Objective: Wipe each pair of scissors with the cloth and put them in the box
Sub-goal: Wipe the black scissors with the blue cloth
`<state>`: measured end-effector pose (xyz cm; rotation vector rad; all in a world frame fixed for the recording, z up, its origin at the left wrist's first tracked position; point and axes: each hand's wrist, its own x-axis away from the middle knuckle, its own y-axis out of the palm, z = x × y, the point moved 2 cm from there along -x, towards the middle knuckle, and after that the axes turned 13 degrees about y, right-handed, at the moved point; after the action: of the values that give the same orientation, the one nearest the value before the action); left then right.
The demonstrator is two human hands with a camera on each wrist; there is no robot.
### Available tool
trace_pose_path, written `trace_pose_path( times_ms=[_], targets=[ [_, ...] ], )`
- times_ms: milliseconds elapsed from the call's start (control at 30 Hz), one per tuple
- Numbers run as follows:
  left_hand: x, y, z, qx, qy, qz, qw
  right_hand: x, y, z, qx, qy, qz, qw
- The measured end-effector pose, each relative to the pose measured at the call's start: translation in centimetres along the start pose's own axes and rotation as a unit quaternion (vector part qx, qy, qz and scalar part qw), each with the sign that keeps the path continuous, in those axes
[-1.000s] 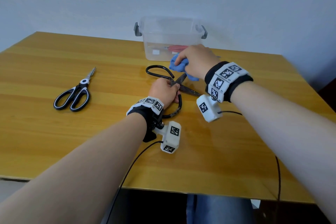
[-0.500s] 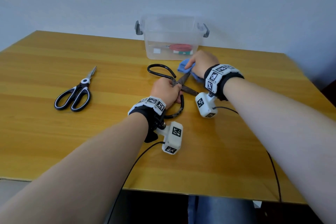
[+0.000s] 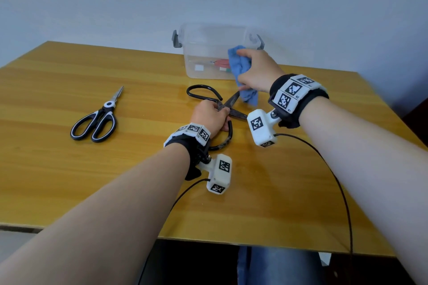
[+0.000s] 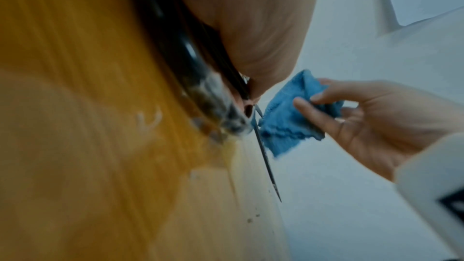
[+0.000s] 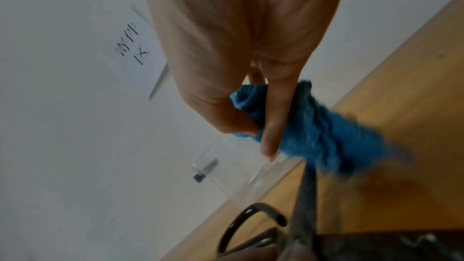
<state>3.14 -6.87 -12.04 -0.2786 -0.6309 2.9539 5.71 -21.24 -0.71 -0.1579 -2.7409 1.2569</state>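
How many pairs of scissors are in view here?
3: black iron scissors under the left hand; black-and-white scissors lying left; a red-handled pair, partly hidden, inside the box.

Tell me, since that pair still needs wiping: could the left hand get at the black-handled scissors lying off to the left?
Probably not yet. The left hand grips the big iron scissors at the pivot, so it is busy. The black-handled scissors lie apart on bare table with nothing between, so once it lets go the way looks free.

3 scissors (image 3: pixel 222 109), 1 cloth (image 3: pixel 240 71), 1 box (image 3: pixel 203 53)
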Motion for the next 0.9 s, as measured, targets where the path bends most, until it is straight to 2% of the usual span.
trace_pose_path(
  times_ms=[67,133,233,300,533,733,900],
  targets=[
    [0.0,0.0,0.1,-0.006,0.002,0.000,1.000,1.1,0.1,-0.5,-0.048,0.004,-0.030,0.998],
    [0.1,0.0,0.2,-0.008,0.003,-0.002,1.000,1.8,0.6,-0.7,-0.041,-0.003,-0.055,0.998],
    [0.1,-0.3,0.4,-0.020,-0.001,-0.007,1.000,2.2,2.0,-0.3,0.043,-0.009,-0.110,0.993],
    [0.2,-0.5,0.5,-0.030,-0.006,-0.017,0.999,1.9,2.9,0.1,0.077,0.003,-0.123,0.989],
    [0.1,-0.3,0.3,-0.053,0.017,-0.030,0.998,0.7,4.4,-0.1,0.123,0.025,-0.073,0.989],
    [-0.4,0.1,-0.5,-0.020,0.014,-0.021,0.999,-0.5,4.2,0.8,0.064,0.055,-0.064,0.994],
    [-0.5,0.1,-0.6,-0.027,0.020,-0.016,0.999,-0.9,4.2,1.4,0.036,0.043,-0.048,0.997]
  ],
)
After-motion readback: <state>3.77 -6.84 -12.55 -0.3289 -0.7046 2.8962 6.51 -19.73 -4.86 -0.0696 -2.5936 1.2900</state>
